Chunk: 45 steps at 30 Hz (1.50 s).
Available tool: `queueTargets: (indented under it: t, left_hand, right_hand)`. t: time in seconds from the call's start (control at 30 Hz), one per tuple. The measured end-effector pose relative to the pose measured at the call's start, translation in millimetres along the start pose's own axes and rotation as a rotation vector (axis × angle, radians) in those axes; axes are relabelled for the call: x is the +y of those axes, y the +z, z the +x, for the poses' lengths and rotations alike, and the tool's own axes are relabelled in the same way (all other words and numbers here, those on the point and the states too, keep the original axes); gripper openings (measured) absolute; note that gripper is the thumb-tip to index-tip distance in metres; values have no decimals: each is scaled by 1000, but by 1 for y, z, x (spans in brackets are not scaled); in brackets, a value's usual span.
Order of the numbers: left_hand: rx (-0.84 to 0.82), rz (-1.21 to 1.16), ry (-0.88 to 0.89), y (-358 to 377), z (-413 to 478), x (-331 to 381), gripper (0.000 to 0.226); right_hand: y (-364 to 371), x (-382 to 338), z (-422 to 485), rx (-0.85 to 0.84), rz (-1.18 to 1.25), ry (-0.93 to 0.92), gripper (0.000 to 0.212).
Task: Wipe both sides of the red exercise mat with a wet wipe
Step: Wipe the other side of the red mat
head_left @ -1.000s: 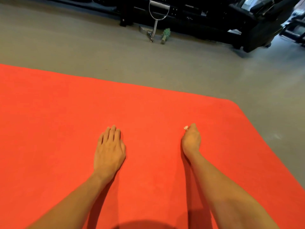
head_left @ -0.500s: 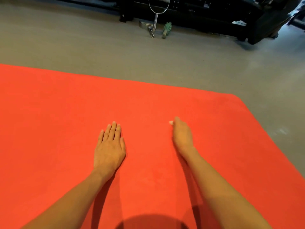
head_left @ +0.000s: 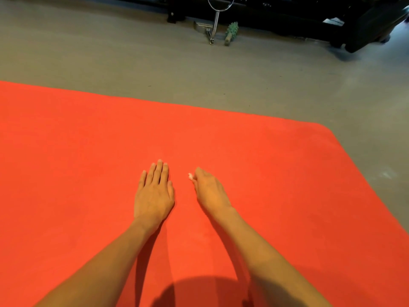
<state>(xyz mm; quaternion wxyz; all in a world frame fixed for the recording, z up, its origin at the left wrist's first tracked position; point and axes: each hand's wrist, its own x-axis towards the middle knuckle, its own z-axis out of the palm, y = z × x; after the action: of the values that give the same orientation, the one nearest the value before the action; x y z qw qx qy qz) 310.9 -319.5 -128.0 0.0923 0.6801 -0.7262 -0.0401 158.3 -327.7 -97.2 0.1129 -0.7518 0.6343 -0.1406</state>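
A: Where's the wet wipe (head_left: 190, 176)?
B: A small white wad, pinched by the right hand (head_left: 209, 190), down at the red mat (head_left: 276, 173), which lies spread on the grey floor (head_left: 110, 58).
A: And the left hand (head_left: 154, 191)?
B: Flat, fingers straight, pressing the mat.
A: What could go wrong?
B: So small a wad likely leaves unwiped strips; a hard push could ruck the mat

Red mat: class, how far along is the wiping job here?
Done: unclear; no clear wet trace shows on the red mat. In hand: right hand holds a white wet wipe on the top face, left hand flat beside it. Left: probably more of this face; underside unseen.
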Motion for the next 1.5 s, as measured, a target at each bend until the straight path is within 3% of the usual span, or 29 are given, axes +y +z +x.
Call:
queueTargets:
  t: [0.07, 0.2, 0.3, 0.37, 0.43, 0.53, 0.67, 0.73, 0.93, 1.07, 1.13, 1.27, 1.37, 1.43, 1.5]
  left_hand:
    - [-30, 12, 6, -1, 2, -2, 66]
    - [-137, -5, 14, -1, 5, -5, 57]
    - [-246, 3, 22, -7, 10, -8, 57]
    - [-281, 11, 28, -11, 14, -7, 57]
    - [-293, 5, 26, -14, 13, -5, 56]
    - [-221, -3, 53, -8, -8, -3, 56]
    - [-123, -2, 67, -6, -33, -4, 74]
    - [-116, 5, 62, -6, -36, -4, 73]
    - [-52, 6, 60, -4, -45, -4, 61]
    - [1, -38, 64, -6, -45, -4, 58]
    - [16, -45, 67, -7, -44, -3, 57]
    - [30, -99, 48, -7, -45, -4, 57]
    - [49, -107, 67, -6, -44, -7, 59]
    - [45, -98, 77, -7, -44, -8, 62]
    - [47, -94, 78, -8, -46, -7, 63]
  right_hand:
    - [-8, 23, 4, 22, -64, 27, 19]
    - [-26, 79, 16, 76, -141, 326, 18]
    - [-28, 84, 13, 73, -125, 446, 21]
    - [-28, 71, 7, 16, -106, 398, 23]
    - [-28, 60, -3, -80, -90, 236, 22]
    - [-28, 69, -21, -11, -68, 196, 21]
    - [-28, 80, -30, 253, 159, 613, 12]
    - [-30, 72, -24, 230, 275, 599, 10]
    - [-27, 67, -32, 208, 106, 520, 25]
    - [-16, 57, -27, 338, 100, 687, 19]
    - [-6, 36, -25, 291, 44, 602, 20]
    - [22, -27, -54, 142, 69, 74, 20]
    - [26, -35, -72, 87, 64, -188, 20]
    - [21, -7, -65, 112, -12, -229, 9]
    - [10, 37, -55, 221, -26, -103, 16]
